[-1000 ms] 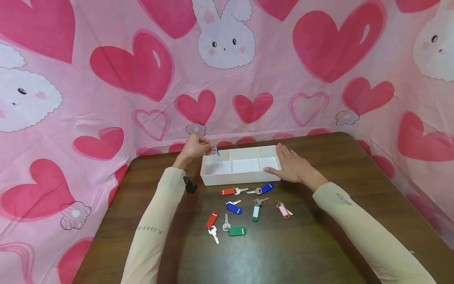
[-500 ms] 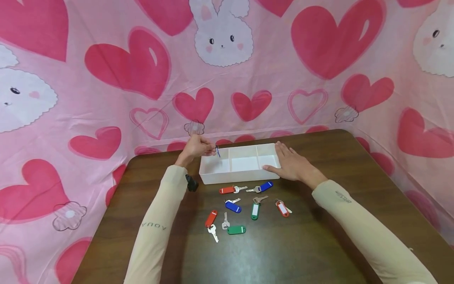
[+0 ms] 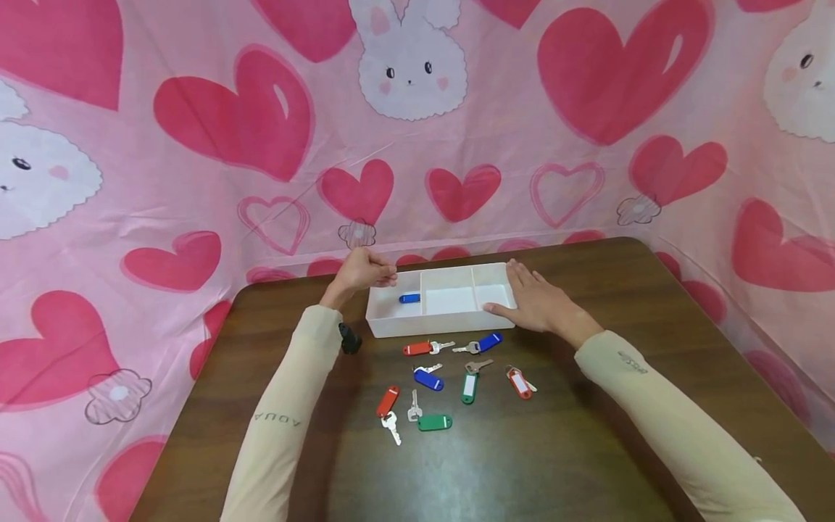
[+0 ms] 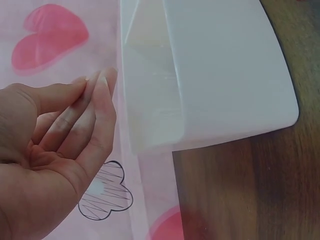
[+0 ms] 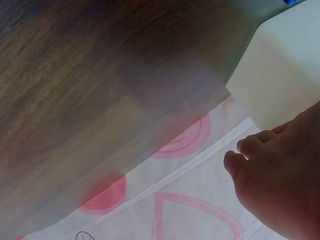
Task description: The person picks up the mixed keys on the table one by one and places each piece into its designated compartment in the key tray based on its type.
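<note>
My left hand (image 3: 365, 270) is over the far left edge of the white three-compartment tray (image 3: 445, 326). In the left wrist view its thumb and fingertips come together, with no thing seen between them. Within the left compartment, close to the divider, is a blue key tag (image 3: 409, 298); its key cannot be made out. My right hand (image 3: 540, 301) rests on the tray's right end, fingers stretched along the rim and thumb over the front edge. In the right wrist view this hand (image 5: 282, 170) lies beside the white wall.
Before the tray lie keys with tags: red (image 3: 417, 349), blue (image 3: 491, 342), blue (image 3: 428, 380), green (image 3: 470, 388), red (image 3: 520, 384), red (image 3: 388, 401) and green (image 3: 434, 423). A pink patterned cloth (image 3: 404, 145) hangs behind the wooden table (image 3: 496, 464).
My left hand has let go of the blue key tag, which has dropped into the tray's left compartment. The right hand stays on the tray's right end.
</note>
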`<state>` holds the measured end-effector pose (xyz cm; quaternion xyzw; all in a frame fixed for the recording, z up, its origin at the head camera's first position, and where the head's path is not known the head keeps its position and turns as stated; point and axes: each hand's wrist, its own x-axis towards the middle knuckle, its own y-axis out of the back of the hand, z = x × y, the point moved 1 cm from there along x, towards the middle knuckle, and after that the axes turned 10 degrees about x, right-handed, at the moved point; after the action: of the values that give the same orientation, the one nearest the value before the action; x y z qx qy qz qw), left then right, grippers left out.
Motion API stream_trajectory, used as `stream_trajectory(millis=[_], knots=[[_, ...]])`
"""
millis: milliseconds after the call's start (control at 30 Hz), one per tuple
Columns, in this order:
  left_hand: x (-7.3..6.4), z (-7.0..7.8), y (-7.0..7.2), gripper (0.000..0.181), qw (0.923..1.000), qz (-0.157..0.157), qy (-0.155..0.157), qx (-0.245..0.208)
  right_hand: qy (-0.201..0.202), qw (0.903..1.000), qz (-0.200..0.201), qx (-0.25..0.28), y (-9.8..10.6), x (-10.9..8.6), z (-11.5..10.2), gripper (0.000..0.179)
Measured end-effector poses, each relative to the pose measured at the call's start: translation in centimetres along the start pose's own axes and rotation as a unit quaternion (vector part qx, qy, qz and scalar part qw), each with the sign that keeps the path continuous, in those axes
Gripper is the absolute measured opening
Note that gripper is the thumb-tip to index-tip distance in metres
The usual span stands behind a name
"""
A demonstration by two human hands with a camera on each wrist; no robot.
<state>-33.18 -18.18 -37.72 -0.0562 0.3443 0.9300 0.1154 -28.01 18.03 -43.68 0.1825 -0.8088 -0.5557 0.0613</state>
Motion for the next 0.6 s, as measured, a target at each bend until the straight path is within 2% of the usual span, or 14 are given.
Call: stream_trajectory(millis=[233,500,600], knots=[[-0.6,0.1,0.3,0.024,0.9996,-0.011,-0.019,0.02,-0.002,1.0,-0.002,-0.005,0.2,-0.1,-0.2,0.12],[-1.4,0.2,0.6,0.024,0.9981,-0.016,-0.025,0.054,-0.001,1.0,-0.004,0.006,0.3,-0.1,-0.2,0.121],[-1.9,0.3,0.6,0.022,0.997,-0.017,-0.039,0.065,-0.001,0.9999,-0.005,0.009,0.2,-0.1,-0.2,0.121]])
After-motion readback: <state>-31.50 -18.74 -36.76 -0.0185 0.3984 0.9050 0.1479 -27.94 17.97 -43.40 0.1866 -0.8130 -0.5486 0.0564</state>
